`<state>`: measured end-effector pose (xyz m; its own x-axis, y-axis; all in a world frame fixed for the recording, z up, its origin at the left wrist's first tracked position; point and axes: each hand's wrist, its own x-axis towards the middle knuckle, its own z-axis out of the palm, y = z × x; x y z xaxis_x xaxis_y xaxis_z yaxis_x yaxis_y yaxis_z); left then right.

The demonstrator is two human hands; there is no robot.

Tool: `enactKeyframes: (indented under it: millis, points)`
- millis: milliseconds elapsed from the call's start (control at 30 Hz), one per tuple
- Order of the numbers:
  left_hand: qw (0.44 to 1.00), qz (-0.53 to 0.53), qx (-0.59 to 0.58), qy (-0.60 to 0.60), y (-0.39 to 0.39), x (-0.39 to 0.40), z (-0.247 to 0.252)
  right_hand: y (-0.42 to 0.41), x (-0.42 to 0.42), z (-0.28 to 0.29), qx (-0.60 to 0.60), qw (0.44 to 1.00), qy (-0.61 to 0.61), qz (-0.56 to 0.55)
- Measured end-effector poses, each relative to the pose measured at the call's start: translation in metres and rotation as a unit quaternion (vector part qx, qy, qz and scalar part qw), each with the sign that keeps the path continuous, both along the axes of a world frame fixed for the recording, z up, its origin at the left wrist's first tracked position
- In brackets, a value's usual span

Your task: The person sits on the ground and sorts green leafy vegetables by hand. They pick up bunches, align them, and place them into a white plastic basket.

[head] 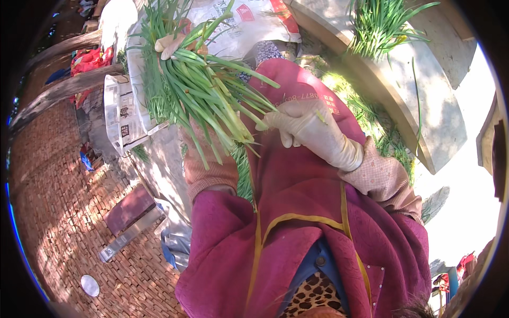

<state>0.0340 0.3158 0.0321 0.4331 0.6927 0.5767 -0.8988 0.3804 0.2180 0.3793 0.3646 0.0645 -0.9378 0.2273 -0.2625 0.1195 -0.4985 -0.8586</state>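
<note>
A loose bunch of long green stalks, like scallions or garlic chives (206, 91), fans out before me, its stalks pointing down and right. My left hand (171, 45), in a pale, soiled glove, is closed around the bunch near the top left; the stalks hide much of that hand and forearm. To the right, above the dark red apron, my right hand (312, 129) wears a cream glove. Its thumb and forefinger pinch the end of a stalk at the bunch's right side. A small green scrap clings to the back of this glove.
A white plastic crate (123, 115) stands at left, beside more greens. A printed white sack (242, 20) lies ahead. Another bundle of greens (373, 31) rests on a curved stone slab (433, 103) at right. Leaf scraps (368, 115) litter the ground between my legs and the slab.
</note>
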Motion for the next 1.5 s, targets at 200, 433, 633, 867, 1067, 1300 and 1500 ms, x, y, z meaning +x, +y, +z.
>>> enactKeyframes:
  millis: [200,433,633,867,1067,1300,1500]
  points:
    - [0.990,0.116,0.039,0.071,-0.024,-0.014,0.002,0.037,0.069,-0.008,0.040,0.989,-0.144,-0.017]
    - [0.994,0.110,0.007,0.018,-0.025,0.000,-0.005,0.048,0.108,-0.052,0.303,0.916,-0.227,-0.133]
    - [0.997,0.071,0.000,0.029,-0.010,0.010,-0.010,0.013,0.018,0.008,0.251,0.967,-0.036,-0.034]
    - [0.986,0.156,-0.063,-0.010,-0.028,0.016,-0.012,0.014,0.024,-0.012,0.249,0.962,-0.107,0.012]
    - [0.982,0.188,-0.022,-0.011,-0.035,-0.020,-0.019,-0.006,0.071,-0.030,0.111,0.986,-0.092,0.081]
    - [0.964,0.226,-0.137,-0.037,-0.035,0.007,-0.005,-0.018,0.012,0.021,-0.058,0.997,-0.036,0.041]
    - [0.938,0.314,-0.143,-0.028,-0.030,0.016,-0.016,-0.026,0.005,-0.011,0.012,1.000,-0.015,0.020]
